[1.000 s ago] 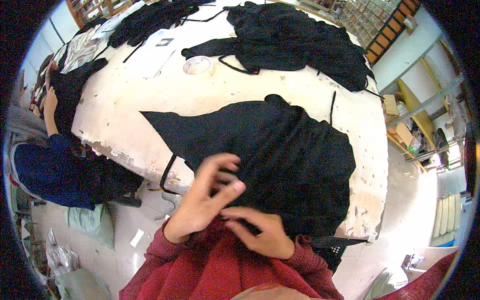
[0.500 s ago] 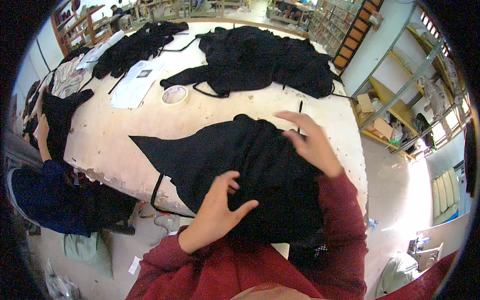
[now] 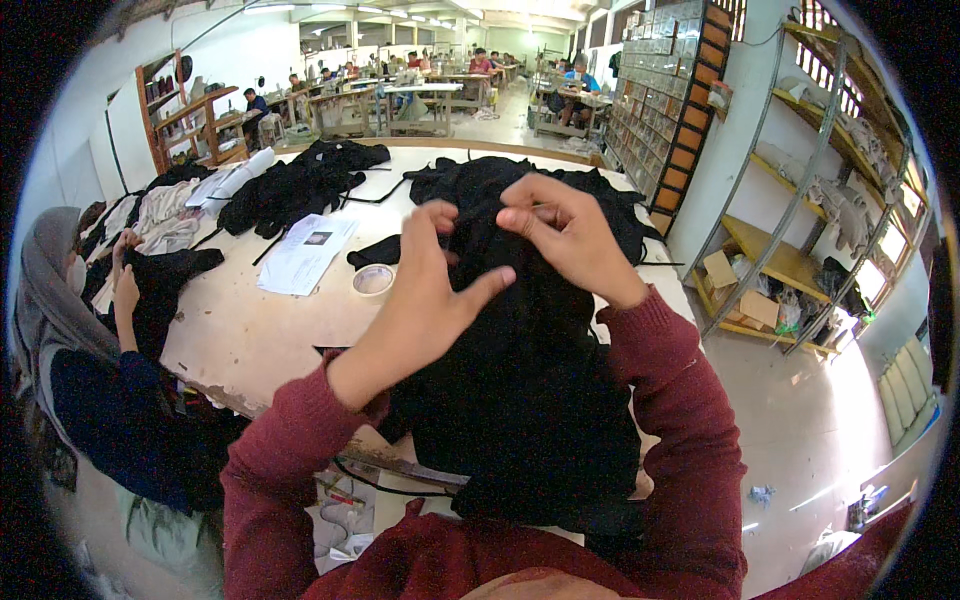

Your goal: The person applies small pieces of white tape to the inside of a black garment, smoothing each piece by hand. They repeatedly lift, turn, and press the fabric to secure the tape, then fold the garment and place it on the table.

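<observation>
You are raising the black, soft cloth garment (image 3: 530, 380), which hangs before you over the near edge of the worn, whitish table (image 3: 240, 320). Your right hand (image 3: 575, 235) appears to pinch its top; your left hand (image 3: 410, 310) has thumb and fingers spread. The next move likely calls for a steady pinch. The crumpled black fabric heap (image 3: 620, 195) behind blurs its outline; a round cream tape roll (image 3: 373, 280) sits left.
</observation>
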Motion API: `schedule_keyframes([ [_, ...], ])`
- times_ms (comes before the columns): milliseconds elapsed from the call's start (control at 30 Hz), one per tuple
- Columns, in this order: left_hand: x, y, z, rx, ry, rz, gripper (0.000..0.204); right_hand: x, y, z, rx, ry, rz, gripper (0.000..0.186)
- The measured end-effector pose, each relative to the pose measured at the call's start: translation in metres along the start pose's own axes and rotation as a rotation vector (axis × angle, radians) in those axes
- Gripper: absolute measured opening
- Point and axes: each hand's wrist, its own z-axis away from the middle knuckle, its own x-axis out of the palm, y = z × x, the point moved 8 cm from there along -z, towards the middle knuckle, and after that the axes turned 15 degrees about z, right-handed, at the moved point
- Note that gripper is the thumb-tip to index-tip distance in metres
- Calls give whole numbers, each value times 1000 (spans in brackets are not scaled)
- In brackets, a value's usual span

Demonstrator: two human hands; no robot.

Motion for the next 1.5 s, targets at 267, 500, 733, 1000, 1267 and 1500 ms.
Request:
schedule_keyframes([
  [267,-95,71,-102,367,297,-125,30,19,-16,12,105,-571,111,55],
  [500,-151,159,-140,887,295,-885,25,-75,28,-9,158,-130,786,26],
  [733,-174,191,-152,583,17,-881,48,-278,-27,-23,82,775,1527,19],
  [1000,-101,196,-139,418,-295,-435,32,-309,38,57,1071,54,338,61],
  [1267,-6,132,-70,180,-352,406,44,-319,100,-90,262,310,198,71],
  [1500,-90,-77,40,-726,-45,302,42,-2,214,-213,363,-572,611,102],
])
